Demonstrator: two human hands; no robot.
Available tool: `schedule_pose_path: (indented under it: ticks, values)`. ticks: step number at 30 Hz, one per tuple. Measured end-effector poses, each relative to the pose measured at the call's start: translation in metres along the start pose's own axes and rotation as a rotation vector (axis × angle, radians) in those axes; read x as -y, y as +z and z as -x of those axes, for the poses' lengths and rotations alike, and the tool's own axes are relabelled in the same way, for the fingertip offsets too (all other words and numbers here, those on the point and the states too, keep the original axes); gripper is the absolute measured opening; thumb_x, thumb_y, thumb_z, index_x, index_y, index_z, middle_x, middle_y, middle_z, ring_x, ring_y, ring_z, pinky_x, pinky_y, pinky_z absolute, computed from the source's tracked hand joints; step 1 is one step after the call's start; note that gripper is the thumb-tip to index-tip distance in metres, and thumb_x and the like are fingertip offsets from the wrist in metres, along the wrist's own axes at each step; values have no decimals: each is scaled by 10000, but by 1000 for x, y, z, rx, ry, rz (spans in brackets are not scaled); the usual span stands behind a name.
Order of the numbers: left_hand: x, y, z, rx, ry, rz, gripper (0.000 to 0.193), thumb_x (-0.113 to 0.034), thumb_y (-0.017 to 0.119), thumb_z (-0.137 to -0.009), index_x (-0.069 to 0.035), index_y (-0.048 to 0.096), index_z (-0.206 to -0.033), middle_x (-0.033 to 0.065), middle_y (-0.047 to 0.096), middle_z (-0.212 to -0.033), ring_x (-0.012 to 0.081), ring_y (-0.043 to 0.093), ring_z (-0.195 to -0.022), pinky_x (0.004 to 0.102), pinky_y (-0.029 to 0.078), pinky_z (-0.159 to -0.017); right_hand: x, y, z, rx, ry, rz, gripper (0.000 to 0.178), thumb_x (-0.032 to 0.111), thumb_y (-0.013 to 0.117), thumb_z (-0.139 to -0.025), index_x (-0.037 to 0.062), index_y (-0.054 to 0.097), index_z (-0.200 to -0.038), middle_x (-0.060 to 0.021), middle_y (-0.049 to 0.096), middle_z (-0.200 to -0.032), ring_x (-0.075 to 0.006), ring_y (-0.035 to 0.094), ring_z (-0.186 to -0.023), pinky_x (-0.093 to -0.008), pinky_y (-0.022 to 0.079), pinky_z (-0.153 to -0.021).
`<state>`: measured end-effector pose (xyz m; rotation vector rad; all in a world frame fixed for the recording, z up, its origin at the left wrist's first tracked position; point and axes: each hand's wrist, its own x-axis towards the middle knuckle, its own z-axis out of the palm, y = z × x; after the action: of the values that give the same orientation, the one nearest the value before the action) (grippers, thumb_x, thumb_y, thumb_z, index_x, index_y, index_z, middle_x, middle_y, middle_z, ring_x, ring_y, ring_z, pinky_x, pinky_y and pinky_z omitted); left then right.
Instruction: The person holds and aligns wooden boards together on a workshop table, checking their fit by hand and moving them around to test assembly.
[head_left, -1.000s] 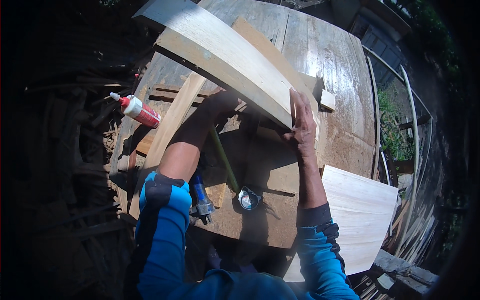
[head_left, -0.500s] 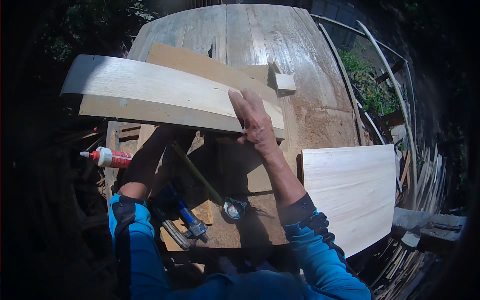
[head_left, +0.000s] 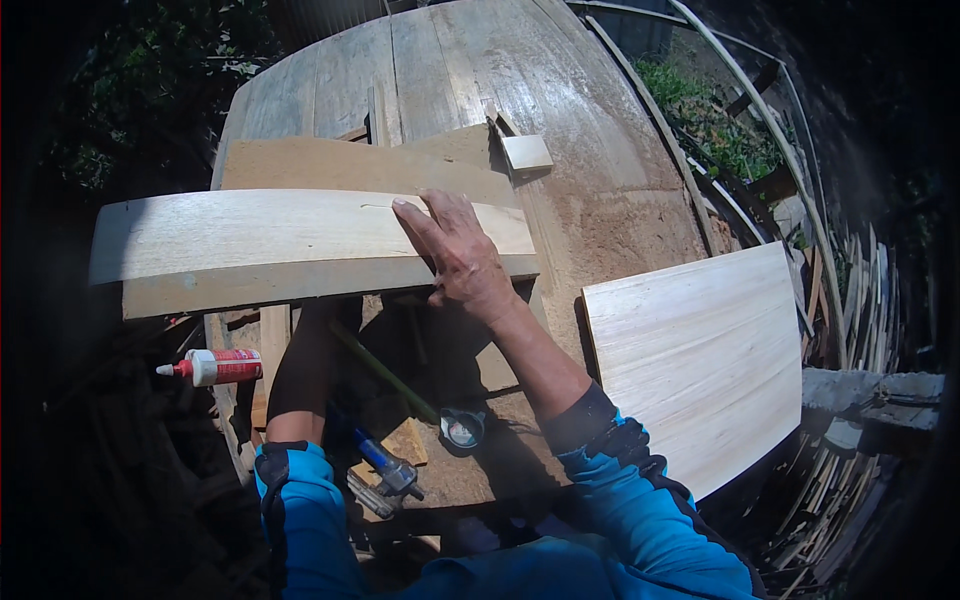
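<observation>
A long pale board (head_left: 250, 230) lies level across the view, with a duller strip (head_left: 330, 282) along its near edge. My right hand (head_left: 462, 255) grips it near its right end, fingers stretched over the top face and thumb at the near edge. My left forearm (head_left: 305, 375) reaches under the board, where shadow and wood hide the hand. Below the board lie a tape measure (head_left: 461, 429) with its yellow-green blade drawn out and a blue-and-grey nail gun or similar air tool (head_left: 388, 465). A red-and-white glue bottle (head_left: 225, 367) rests left of my left forearm.
A wide plank tabletop (head_left: 520, 70) stretches behind, with a brown panel (head_left: 300, 165) and a small pale block (head_left: 527, 152) on it. To the right leans a large pale panel (head_left: 700, 350). Thin wood strips (head_left: 835, 510) are heaped at the lower right.
The board has turned from sloping down rightward to nearly level, its left end now lower in view. My right hand keeps its hold near the right end. The whole view has shifted somewhat.
</observation>
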<state>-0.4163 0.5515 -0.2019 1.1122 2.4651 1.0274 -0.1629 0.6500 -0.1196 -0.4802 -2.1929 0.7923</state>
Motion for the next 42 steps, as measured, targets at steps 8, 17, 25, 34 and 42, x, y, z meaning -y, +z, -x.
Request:
schedule_pose_path:
  ticks: [8, 17, 25, 34, 42]
  values:
    - [2, -31, 5, -210, -97, 370, 618, -460, 606, -1014, -31, 480, -1440, 172, 536, -1437, 303, 535, -1295, 448, 425, -1102, -3, 2, -4, 25, 16, 47, 1309, 113, 953, -375, 202, 413, -1564, -179, 459, -1508, -409, 444, -1422, -552, 319, -1249]
    - [-6, -123, 35, -620, 54, 501, 669, -504, 614, -1015, -34, 480, -1472, 165, 506, -1507, 290, 504, -1359, 446, 397, -1146, -11, 8, -12, 6, 17, 50, 1309, 121, 968, -400, 230, 399, -1574, -180, 452, -1509, -414, 445, -1418, -575, 318, -1241]
    - [-130, -196, 45, -589, 18, 1268, 789, -604, 700, -928, -58, 515, -1466, 117, 508, -1519, 288, 478, -1377, 485, 385, -1161, -11, 9, -16, -28, 8, 33, 1321, 160, 989, -389, 228, 402, -1570, -161, 451, -1467, -410, 456, -1384, -601, 312, -1232]
    - [-148, -221, 17, -710, -282, 935, 365, -178, 786, -908, 68, 694, -1162, 121, 734, -1116, 257, 730, -951, 412, 632, -821, -8, 1, -14, 37, 63, 47, 1234, 211, 974, -449, 207, 418, -1551, -179, 458, -1437, -420, 466, -1369, -605, 313, -1218]
    - [-146, -207, 21, -714, -310, 960, 361, -161, 776, -909, 60, 683, -1179, 118, 722, -1141, 265, 722, -981, 422, 623, -842, -9, -6, -7, 61, 106, 98, 1178, 182, 946, -510, 201, 394, -1551, -202, 447, -1449, -442, 437, -1416, -602, 303, -1226]
